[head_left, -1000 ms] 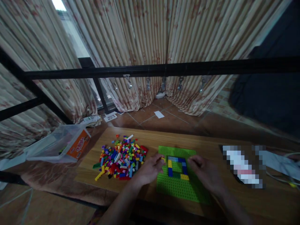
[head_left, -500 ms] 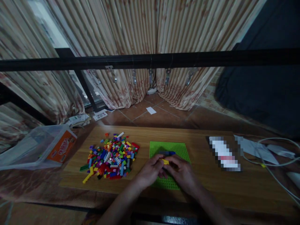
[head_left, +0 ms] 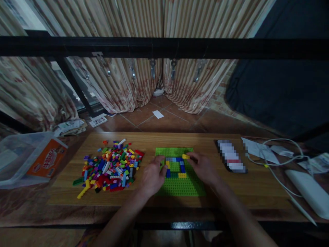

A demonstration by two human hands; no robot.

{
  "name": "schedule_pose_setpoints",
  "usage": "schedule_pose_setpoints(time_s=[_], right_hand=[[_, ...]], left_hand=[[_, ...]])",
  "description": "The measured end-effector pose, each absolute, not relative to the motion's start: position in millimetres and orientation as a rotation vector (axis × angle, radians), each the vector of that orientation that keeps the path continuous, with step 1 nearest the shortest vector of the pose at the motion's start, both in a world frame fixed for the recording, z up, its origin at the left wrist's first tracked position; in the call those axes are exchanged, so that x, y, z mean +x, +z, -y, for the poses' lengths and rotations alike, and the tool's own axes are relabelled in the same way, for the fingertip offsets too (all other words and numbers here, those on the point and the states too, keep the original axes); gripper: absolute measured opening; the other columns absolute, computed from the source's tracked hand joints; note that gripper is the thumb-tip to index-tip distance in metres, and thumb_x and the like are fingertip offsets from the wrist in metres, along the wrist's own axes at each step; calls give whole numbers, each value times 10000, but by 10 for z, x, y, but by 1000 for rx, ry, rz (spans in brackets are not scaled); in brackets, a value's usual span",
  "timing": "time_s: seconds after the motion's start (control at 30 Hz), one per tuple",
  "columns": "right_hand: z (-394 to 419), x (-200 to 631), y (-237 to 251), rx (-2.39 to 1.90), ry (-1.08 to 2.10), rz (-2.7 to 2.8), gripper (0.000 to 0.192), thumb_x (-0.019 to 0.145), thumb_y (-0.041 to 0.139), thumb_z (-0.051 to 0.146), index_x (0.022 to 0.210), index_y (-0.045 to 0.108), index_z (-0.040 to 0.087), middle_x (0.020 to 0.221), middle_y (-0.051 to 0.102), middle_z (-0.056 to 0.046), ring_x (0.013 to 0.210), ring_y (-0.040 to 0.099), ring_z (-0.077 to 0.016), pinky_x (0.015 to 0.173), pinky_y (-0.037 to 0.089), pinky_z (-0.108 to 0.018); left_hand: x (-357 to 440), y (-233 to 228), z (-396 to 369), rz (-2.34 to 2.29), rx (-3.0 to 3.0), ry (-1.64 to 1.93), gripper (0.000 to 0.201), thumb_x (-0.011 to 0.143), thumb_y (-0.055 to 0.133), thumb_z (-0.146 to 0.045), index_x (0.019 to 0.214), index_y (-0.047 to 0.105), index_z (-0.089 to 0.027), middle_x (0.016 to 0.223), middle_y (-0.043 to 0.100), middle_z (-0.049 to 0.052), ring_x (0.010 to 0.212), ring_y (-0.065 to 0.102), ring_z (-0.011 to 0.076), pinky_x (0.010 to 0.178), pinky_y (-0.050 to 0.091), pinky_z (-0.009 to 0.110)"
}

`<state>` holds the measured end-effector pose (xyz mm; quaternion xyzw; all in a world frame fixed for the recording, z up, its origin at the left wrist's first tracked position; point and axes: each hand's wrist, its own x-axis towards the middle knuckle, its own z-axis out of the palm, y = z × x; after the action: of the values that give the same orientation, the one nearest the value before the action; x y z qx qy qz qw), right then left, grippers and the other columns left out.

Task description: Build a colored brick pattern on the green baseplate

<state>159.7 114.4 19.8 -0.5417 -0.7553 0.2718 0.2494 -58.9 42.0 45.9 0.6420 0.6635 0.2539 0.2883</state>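
Note:
A green studded baseplate [head_left: 180,190] lies on the wooden table. On it stands a square outline of blue, light blue and yellow bricks [head_left: 182,168] with a green middle. My right hand [head_left: 203,168] pinches a yellow brick [head_left: 185,156] between thumb and fingertips, at the outline's far right corner; whether the brick touches the bricks below I cannot tell. My left hand [head_left: 153,175] is at the plate's left edge beside the outline, fingers apart, holding nothing visible. It covers part of the plate's left side.
Left on the table [head_left: 223,192] spreads a pile of mixed loose bricks [head_left: 110,166]. A clear plastic box [head_left: 24,171] with an orange label stands beyond the table's left end. At right are a blurred-out phone-like object [head_left: 231,156], white cables [head_left: 279,183] and a white device [head_left: 307,193].
My hands, earlier together over the baseplate around a yellow brick, have moved apart. The right hand now carries the yellow brick at the far right corner, uncovering the brick outline. The view has shifted.

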Motion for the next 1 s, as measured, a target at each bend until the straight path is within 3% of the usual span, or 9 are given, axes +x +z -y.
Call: schedule_pose_setpoints(time_s=[0.13,0.27,1.0], right_hand=[[-1124,1479,134,-1393,763,2123,239,851,534,251,1039,670,193,995,660,-76,888,620,-211,838,472,-366],[-1143,1485,105,-1373,751,2156,230,848,544,228,1040,669,199,1001,644,-70,899,609,-207,856,462,-367],[-1174,1458,72,-1359,773,2109,228,841,577,264,1031,699,231,932,642,-51,814,601,-185,786,469,-342]], left_hand=[[-547,362,-441,-1784,2009,654,375,904,456,-246,1275,498,-206,1334,533,92,1262,475,220,1093,365,383],[-507,222,-489,-1750,2197,599,415,921,440,-261,1333,469,-221,1419,449,96,1324,407,229,1122,332,422],[-421,112,-532,-1833,2394,365,504,945,420,-364,1441,340,-330,1469,388,98,1292,432,284,1033,381,511]])
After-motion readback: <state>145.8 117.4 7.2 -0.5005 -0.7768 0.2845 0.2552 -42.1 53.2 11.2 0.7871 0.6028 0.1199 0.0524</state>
